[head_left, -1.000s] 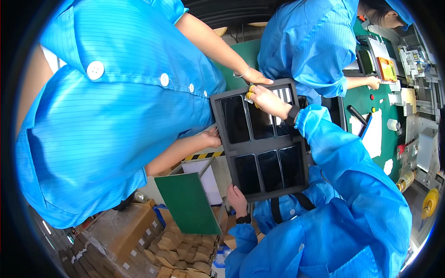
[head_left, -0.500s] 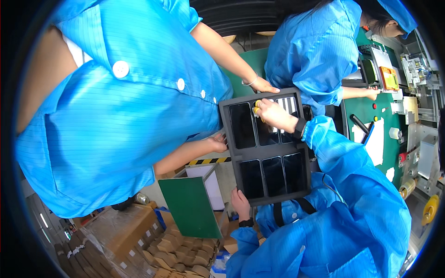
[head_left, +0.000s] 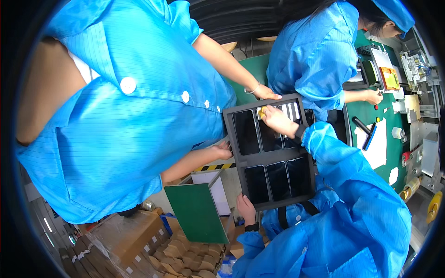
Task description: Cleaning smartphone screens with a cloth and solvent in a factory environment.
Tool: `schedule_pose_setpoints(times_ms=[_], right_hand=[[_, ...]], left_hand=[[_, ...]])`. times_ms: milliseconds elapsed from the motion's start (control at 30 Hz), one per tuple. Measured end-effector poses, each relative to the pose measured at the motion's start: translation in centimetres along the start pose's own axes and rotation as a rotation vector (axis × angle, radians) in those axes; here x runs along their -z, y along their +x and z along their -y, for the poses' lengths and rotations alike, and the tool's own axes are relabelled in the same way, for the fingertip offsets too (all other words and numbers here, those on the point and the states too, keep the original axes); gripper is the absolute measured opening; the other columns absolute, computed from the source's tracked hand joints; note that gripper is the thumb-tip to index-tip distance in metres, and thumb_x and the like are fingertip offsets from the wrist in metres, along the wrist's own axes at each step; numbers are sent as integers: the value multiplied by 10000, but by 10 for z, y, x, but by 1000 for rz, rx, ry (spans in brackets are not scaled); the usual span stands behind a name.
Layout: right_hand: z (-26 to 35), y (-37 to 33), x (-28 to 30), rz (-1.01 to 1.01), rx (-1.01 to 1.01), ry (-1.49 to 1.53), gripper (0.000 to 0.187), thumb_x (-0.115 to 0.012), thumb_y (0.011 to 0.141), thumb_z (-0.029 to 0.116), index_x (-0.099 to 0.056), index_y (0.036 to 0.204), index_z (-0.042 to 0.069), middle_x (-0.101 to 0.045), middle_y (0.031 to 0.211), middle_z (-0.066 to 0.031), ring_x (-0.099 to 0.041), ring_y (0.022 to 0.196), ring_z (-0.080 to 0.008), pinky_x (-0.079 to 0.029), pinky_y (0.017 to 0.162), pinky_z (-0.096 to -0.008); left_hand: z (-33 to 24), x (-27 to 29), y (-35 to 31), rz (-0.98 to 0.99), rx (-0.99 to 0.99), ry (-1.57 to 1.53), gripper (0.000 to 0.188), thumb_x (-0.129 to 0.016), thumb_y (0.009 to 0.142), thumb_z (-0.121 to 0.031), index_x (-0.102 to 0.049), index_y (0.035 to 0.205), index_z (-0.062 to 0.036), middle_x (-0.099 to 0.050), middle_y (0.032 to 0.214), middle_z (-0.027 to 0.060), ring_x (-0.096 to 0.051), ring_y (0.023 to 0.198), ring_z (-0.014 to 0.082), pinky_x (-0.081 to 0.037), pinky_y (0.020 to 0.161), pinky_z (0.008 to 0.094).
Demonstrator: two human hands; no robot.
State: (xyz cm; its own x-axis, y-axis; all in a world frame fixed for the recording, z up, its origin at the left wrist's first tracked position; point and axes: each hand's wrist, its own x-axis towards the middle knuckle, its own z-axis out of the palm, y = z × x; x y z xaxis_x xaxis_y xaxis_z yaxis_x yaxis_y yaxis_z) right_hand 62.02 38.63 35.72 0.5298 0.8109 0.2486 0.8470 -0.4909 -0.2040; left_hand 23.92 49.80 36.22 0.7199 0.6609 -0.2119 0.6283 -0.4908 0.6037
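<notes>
A black tray [head_left: 273, 156] with two rows of slots holds several dark glass panels [head_left: 246, 132] that look like phone screens. My left hand [head_left: 246, 208] grips the tray's near left edge. Over the far row reaches my right hand [head_left: 279, 122], yellow covers on its fingertips. Its fingers are bent together at the far end of the middle panel [head_left: 270, 139]; whatever is between them is hidden. White stripes of reflected light lie across the far right panel [head_left: 290, 111]. A co-worker facing me supports the tray too, with one hand [head_left: 267, 92] at its far edge and another [head_left: 223, 150] at its left side.
Another co-worker [head_left: 310, 55] sits at a green bench [head_left: 391, 178] on the right, beside an orange-framed fixture [head_left: 390, 78]. A black-handled tool [head_left: 366, 132] lies on white paper. Below left stand a green board [head_left: 197, 213] and a carton [head_left: 123, 236] near brown cardboard dividers [head_left: 187, 252].
The view has shifted a little, so most things sit slightly lower and further right. My right fingers have moved slightly toward the tray's far edge. My left hand keeps its hold.
</notes>
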Motion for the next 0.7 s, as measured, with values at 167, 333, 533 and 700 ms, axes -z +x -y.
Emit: schedule_pose_setpoints(times_ms=[167,333,533,700], right_hand=[[-4,-11,16,37,-38,43,159,-563,694,78,-628,799,-22,-585,879,-136,-586,846,-273,-517,758,-338],[10,15,0,-9,27,149,161,-556,701,48,-632,818,-31,-604,916,-144,-592,878,-283,-518,772,-360],[1,0,20,14,-290,146,179,-549,715,23,-603,881,-15,-584,875,-157,-584,858,-316,-494,777,-390],[-3,3,6,-38,-201,235,187,-556,736,28,-600,906,-36,-581,911,-176,-584,877,-339,-499,791,-390]], left_hand=[[-9,6,3,-8,-3,17,271,-413,952,-142,-541,1091,52,-577,999,249,-538,929,436,-430,808,466],[-18,7,6,-11,-15,9,269,-414,953,-144,-542,1086,52,-576,996,246,-537,926,433,-428,810,462],[-6,7,4,22,27,-19,269,-417,951,-147,-537,1095,45,-576,1000,242,-535,935,428,-426,818,455],[-22,9,7,-8,-20,1,262,-415,949,-141,-537,1099,36,-571,996,239,-535,926,425,-427,806,459]])
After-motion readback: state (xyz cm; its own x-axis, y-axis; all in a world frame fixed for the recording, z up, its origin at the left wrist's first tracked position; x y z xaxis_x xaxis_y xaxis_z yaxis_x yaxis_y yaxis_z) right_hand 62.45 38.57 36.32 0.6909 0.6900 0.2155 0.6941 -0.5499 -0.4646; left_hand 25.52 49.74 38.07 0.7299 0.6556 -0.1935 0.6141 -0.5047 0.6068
